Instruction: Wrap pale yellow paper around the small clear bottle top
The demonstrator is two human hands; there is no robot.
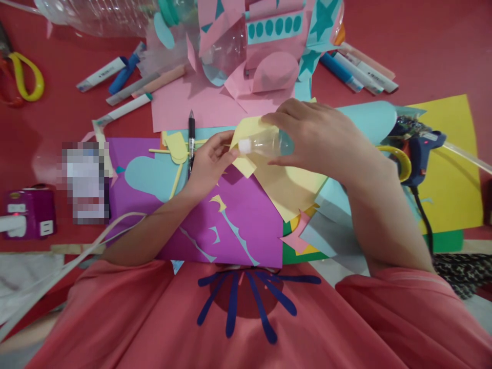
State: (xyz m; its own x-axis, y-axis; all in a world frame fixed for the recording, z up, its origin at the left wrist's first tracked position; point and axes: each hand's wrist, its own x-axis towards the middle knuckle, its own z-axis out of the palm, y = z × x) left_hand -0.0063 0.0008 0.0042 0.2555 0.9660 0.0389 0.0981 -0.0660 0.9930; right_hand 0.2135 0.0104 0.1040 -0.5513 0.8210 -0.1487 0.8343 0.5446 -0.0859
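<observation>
A small clear plastic bottle (265, 142) with a white cap lies sideways over a sheet of pale yellow paper (294, 192). My right hand (321, 141) is wrapped around the bottle's base, and its fingertips also touch the paper's upper part. At the cap end, my left hand (215, 161) pinches the paper's left edge with thumb and fingers, close to the cap. Part of the paper stands up behind the bottle. Beneath it lies a purple sheet (238, 225) with thin light-blue offcuts. A black pen (191, 138) is just left of my left hand, beside yellow paper cut-outs (177, 148).
A pink and blue decorated bottle craft (269, 46) stands at the back. Markers (126, 110) lie on both sides. At right is a blue glue gun (423, 154) with a cord and yellow-handled scissors (403, 164). A phone (86, 184) and purple power adapter (31, 212) sit left.
</observation>
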